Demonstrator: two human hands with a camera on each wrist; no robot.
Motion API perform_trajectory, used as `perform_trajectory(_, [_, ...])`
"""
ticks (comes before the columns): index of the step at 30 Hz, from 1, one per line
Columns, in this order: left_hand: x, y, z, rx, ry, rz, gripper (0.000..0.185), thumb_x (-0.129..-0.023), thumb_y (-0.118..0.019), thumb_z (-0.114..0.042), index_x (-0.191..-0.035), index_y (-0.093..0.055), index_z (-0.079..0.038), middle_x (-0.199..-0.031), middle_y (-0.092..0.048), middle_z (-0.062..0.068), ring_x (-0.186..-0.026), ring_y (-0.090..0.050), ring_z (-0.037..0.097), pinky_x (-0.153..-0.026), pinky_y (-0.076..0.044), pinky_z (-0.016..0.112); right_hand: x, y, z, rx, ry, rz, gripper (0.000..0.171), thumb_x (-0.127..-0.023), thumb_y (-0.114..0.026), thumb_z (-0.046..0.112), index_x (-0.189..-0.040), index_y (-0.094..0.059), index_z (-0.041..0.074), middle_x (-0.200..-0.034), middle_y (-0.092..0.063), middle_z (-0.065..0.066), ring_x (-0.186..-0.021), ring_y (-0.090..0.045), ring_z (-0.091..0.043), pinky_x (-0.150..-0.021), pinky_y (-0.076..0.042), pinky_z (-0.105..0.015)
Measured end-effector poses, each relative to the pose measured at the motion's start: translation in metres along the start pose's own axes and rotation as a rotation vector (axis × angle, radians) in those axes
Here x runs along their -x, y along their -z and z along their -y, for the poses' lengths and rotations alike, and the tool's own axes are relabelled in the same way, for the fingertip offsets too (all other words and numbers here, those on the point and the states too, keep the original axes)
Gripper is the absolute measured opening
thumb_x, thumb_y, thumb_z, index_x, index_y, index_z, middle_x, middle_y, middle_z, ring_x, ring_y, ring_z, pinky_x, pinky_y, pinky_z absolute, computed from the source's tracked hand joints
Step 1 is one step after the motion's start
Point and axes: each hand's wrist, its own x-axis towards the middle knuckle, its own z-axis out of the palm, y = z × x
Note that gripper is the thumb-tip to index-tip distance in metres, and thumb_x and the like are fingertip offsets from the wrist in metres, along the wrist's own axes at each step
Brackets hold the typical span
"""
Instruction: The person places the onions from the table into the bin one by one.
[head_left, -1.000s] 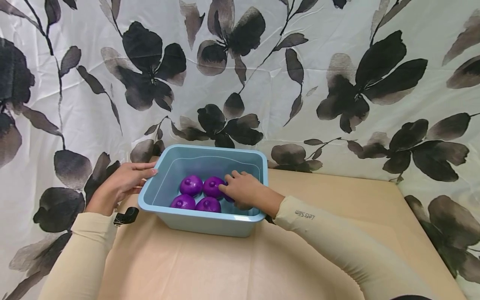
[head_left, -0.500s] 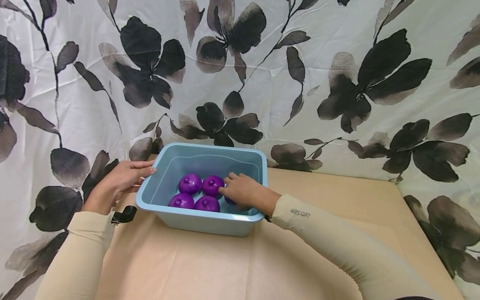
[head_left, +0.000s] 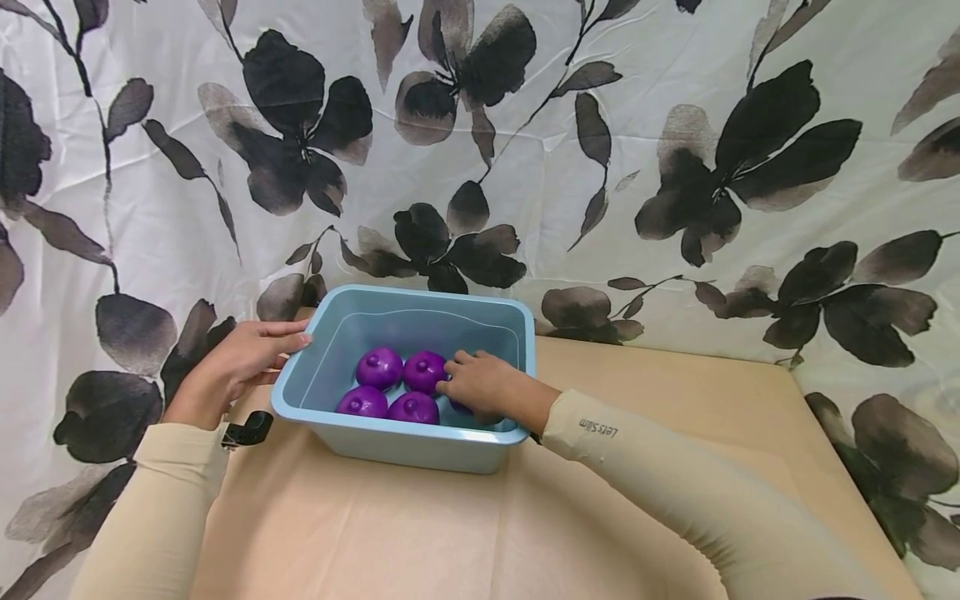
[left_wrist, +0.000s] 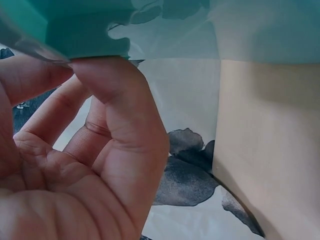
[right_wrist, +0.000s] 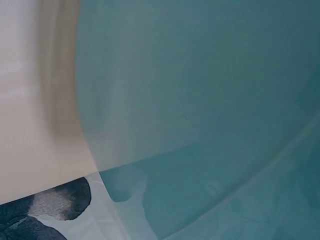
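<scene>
A light blue plastic tub (head_left: 414,450) stands on the tan table (head_left: 637,400). Several purple round balls lie in it, among them one at the back left (head_left: 379,367) and one at the front left (head_left: 363,402). My right hand (head_left: 480,383) is inside the tub with its fingers curled over another purple ball (head_left: 459,406), which is mostly hidden. My left hand (head_left: 243,360) holds the tub's left rim, thumb on top. The left wrist view shows its fingers (left_wrist: 105,95) under the rim (left_wrist: 85,45). Only the tub wall (right_wrist: 200,100) fills the right wrist view.
A white curtain with black flowers (head_left: 525,167) hangs close behind the tub and along both sides of the table. A small black clip (head_left: 250,430) sits by my left wrist. Bare tabletop stretches in front of the tub (head_left: 375,533) and to its right.
My right hand has settled slightly lower onto the purple ball. The left hand and the tub have stayed where they were.
</scene>
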Motion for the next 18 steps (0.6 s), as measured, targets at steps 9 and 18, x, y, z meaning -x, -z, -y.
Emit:
perform_trajectory(9, [-0.0009, 0.0038, 0.0028, 0.014, -0.011, 0.006, 0.067, -0.104, -0.065, -0.031, -0.16, -0.039, -0.004, -0.092, -0.069, -0.017, -0.083, -0.071, 0.003, -0.076, -0.062, 0.025, 0.0008, 0.0024, 0.0061, 0.028, -0.004, 0.016, 0.065, -0.091, -0.082, 0.032, -0.15, -0.056, 0.026, -0.143, -0.061, -0.004, -0.134, -0.052, -0.025, -0.112, -0.051, -0.049])
perform_trajectory(18, [-0.0023, 0.0044, 0.0037, 0.007, -0.021, 0.015, 0.066, -0.104, -0.065, -0.03, -0.159, -0.04, -0.004, -0.093, -0.069, -0.017, -0.083, -0.071, 0.004, -0.076, -0.062, 0.025, 0.0011, 0.0032, 0.01, 0.025, -0.024, 0.044, 0.066, -0.09, -0.082, 0.033, -0.151, -0.055, 0.027, -0.145, -0.06, -0.003, -0.135, -0.052, -0.024, -0.113, -0.05, -0.049])
